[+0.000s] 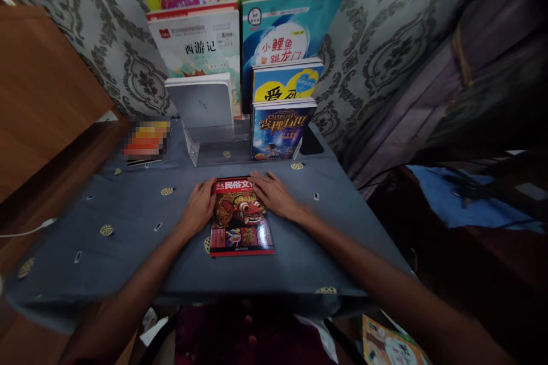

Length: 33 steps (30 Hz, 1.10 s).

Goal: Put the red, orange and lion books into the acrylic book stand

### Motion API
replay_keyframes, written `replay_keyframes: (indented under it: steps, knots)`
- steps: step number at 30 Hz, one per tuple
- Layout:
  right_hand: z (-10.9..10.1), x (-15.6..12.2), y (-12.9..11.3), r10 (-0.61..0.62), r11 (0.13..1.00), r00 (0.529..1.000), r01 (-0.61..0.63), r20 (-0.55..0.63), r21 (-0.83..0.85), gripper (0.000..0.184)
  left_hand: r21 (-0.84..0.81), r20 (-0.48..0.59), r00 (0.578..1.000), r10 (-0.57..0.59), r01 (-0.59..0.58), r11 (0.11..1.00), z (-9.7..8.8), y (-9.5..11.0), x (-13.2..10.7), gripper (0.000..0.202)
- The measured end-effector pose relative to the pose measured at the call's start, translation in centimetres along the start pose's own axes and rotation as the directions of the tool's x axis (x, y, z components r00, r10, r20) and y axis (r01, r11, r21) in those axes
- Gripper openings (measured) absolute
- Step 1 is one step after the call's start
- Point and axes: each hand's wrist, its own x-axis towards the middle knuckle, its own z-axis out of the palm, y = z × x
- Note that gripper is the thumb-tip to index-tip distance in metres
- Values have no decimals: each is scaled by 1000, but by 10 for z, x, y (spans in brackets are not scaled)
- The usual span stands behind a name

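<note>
A red-bordered book [240, 214] with a carved mask on its cover lies face up on the table, its title edge away from me. Along its upper left edge, my left hand [202, 204] is closed on the side of the book, some fingertips hidden. My right hand [274, 194] rests over the upper right corner with its fingers stretched out and apart, covering the end of the title. Just behind the book stands a clear acrylic book rack [214, 151] with books in several tiers, including a blue book [280, 131] at the front right.
A grey-blue patterned cloth covers the table [141, 262]. A small stack of books [148, 140], blurred out, lies at the back left. Beside the rack is a dark flat object [311, 142]. A white cable [29, 232] reaches the left edge, and a curtain [411, 85] hangs at right.
</note>
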Motion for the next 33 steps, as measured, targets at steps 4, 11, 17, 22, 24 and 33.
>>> replay_keyframes:
  steps: [4, 11, 17, 22, 24, 33]
  knots:
    - [-1, -4, 16, -23, 994, 1000, 20, 21, 111, 45, 21, 15, 999, 49, -49, 999, 1, -4, 0, 42]
    - [-2, -1, 22, -11, 983, 999, 3, 45, 186, 48, 104, 196, 971, 140, -163, 981, -5, 3, 6, 48]
    - [-2, -1, 24, -23, 979, 999, 13, 49, 205, 50, 47, 405, 879, 252, -295, 954, -3, 29, 27, 57]
    - [-2, 1, 23, -23, 976, 998, 10, 58, 216, 50, 4, 505, 797, 330, -385, 923, 2, 54, 34, 56]
    - [-3, 1, 23, -29, 976, 998, 18, 52, 217, 51, -16, 526, 768, 366, -421, 907, 2, 62, 32, 55]
    - [-2, 0, 22, -37, 976, 998, 26, 45, 217, 53, -214, 540, 614, 576, -562, 799, -10, 78, 1, 46]
